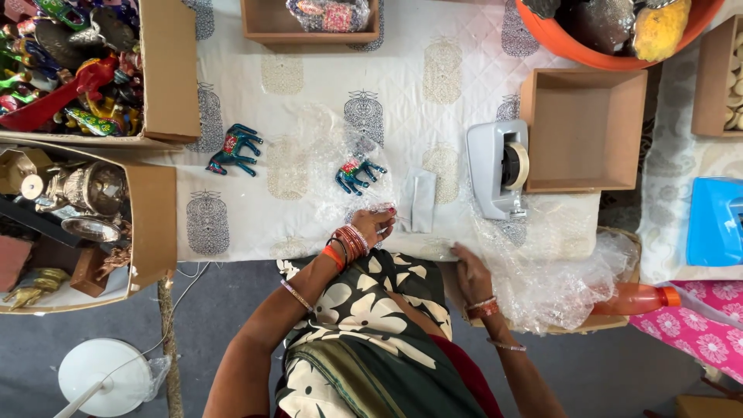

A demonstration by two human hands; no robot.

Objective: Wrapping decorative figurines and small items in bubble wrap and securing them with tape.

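garment: dark green drape printed with large cream flowers, plain olive-green folded band across the front, maroon cloth at the right side | arms: bare | left hand (374,224): stack of red, orange and gold bangles at wrist, thin chain on forearm, red nail polish | right hand (470,272): red-and-gold bangles, thin silver bangle further up

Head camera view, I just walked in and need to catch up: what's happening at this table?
A person works at a cloth-covered table. Their left hand grips the edge of a bubble wrap sheet with a small painted horse figurine lying on it. Their right hand rests on more clear wrap by the table edge. A tape dispenser sits nearby.
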